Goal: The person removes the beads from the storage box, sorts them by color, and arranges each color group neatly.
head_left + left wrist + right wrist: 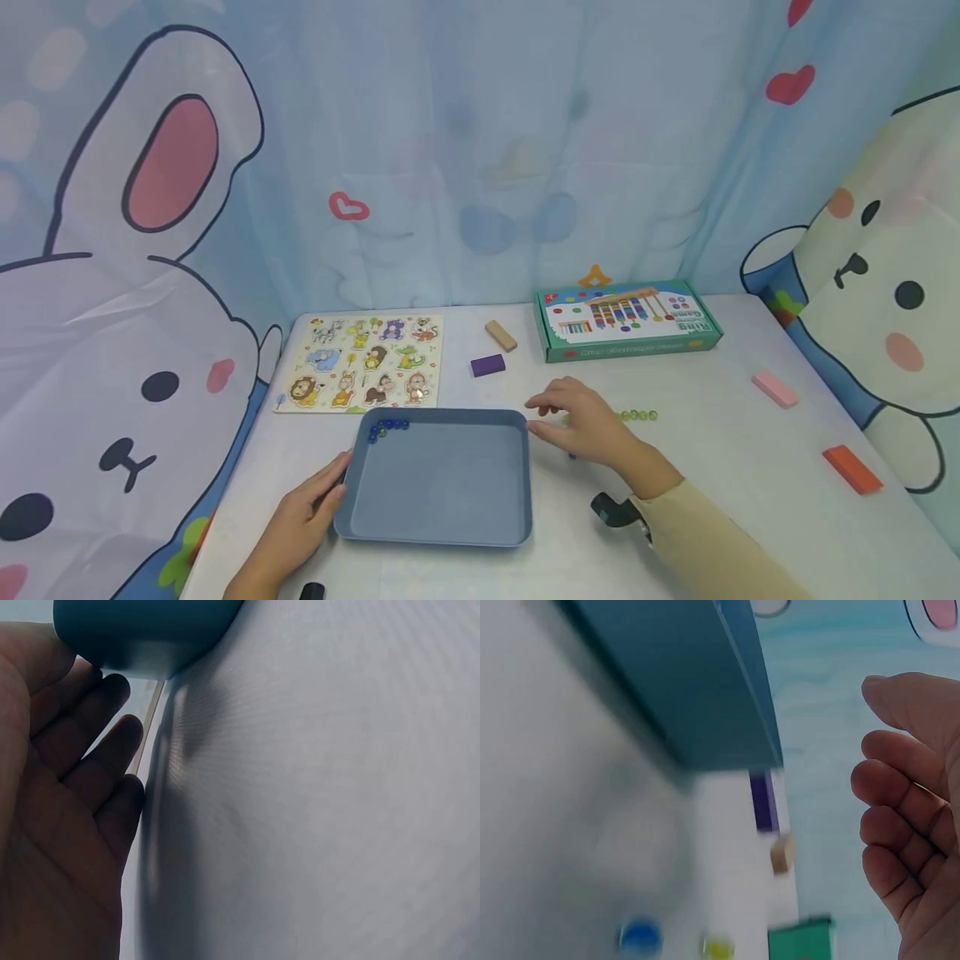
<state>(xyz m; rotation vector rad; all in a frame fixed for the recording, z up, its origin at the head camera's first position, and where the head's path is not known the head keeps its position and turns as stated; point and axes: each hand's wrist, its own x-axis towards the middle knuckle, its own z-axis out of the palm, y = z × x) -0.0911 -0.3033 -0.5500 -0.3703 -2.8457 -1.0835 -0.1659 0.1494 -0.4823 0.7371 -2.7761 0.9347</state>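
Observation:
A blue-grey rectangular tray [450,492] lies on the table. Blue marbles [390,424] and a green one cluster in its far left corner. My left hand [296,512] rests against the tray's left side, its fingers fairly straight; in the left wrist view its thumb touches the tray wall [150,637]. Just off the far right corner, my right hand [581,421] hovers with loosely bent fingers and nothing visible between thumb and fingertips. Yellow-green marbles [637,415] line up beyond it, partly hidden by the hand. A blue marble [640,936] lies nearby on the table.
Behind the tray lie an animal puzzle board [367,362], a purple block [488,365] and a tan block [501,336]. A green toy box [630,321] stands at the back. Pink [776,388] and orange [852,469] blocks lie right. A printed curtain [420,150] hangs behind.

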